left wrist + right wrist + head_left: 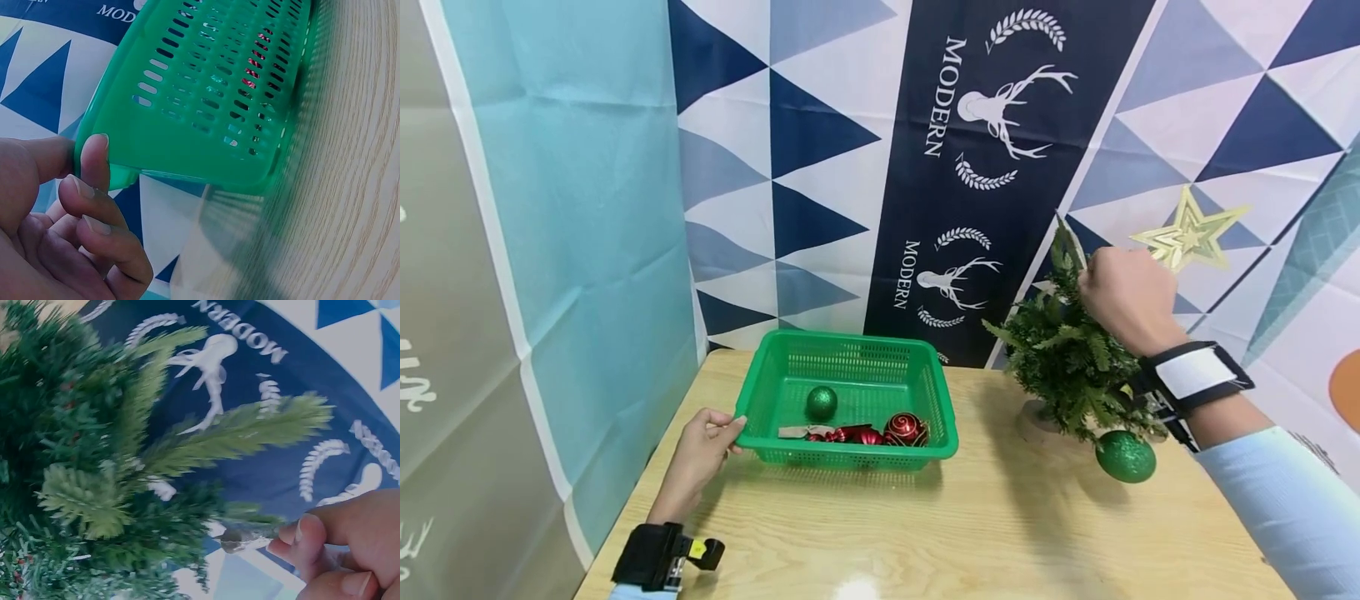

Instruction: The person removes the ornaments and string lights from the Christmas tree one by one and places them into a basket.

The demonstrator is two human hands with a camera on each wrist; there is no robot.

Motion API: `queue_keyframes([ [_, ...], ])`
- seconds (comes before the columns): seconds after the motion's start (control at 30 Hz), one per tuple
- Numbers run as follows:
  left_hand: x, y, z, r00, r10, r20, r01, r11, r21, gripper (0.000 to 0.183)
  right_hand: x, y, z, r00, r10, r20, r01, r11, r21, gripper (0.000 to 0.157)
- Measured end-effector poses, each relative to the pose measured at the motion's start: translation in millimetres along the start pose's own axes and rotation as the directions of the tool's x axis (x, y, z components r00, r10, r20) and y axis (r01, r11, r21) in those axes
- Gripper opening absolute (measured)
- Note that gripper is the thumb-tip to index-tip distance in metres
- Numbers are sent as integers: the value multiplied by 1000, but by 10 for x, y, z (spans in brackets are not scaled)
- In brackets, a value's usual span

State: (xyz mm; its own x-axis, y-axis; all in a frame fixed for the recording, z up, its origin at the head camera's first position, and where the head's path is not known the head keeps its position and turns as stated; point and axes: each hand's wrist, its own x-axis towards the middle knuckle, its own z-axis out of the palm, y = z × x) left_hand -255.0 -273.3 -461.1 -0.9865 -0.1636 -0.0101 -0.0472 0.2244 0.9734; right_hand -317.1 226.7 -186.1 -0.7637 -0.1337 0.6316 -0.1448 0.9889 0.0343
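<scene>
In the head view, my left hand (pixel 703 450) pinches the left rim of a green plastic basket (pixel 951 417) between thumb and fingers. Inside lie a green glitter ball (pixel 822 403), a red ball with gold swirls (pixel 906 429) and shiny red ornaments (pixel 859 434). My right hand (pixel 1129 293) is curled at the top of a small artificial Christmas tree (pixel 1067 358). A gold star (pixel 1187 232) sticks out beyond that hand, which appears to grip it. In the right wrist view, the fingertips pinch a small silvery piece (pixel 247 540) beside the branches.
A green glitter ball (pixel 1125 456) hangs low on the tree's near side. Basket and tree stand on a light wooden table (pixel 865 525). Patterned cloth (pixel 820 167) rises behind the table, and blue cloth (pixel 587 208) at the left.
</scene>
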Motion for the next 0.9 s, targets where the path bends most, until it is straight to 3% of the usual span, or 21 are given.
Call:
queue_keyframes([
  [0.33,2,-6,2,1000,9,-10,-9,1000,6,35,-148,-56,-356,999,-28,-33,32,992,124,26],
  [0.67,-6,0,10,1000,-5,-13,5,1000,8,35,-343,-159,-426,990,-137,24,129,968,213,27],
  [0.9,-3,-13,9,1000,-1,-17,1,1000,8,35,-388,-200,-423,989,-123,76,100,961,256,29],
])
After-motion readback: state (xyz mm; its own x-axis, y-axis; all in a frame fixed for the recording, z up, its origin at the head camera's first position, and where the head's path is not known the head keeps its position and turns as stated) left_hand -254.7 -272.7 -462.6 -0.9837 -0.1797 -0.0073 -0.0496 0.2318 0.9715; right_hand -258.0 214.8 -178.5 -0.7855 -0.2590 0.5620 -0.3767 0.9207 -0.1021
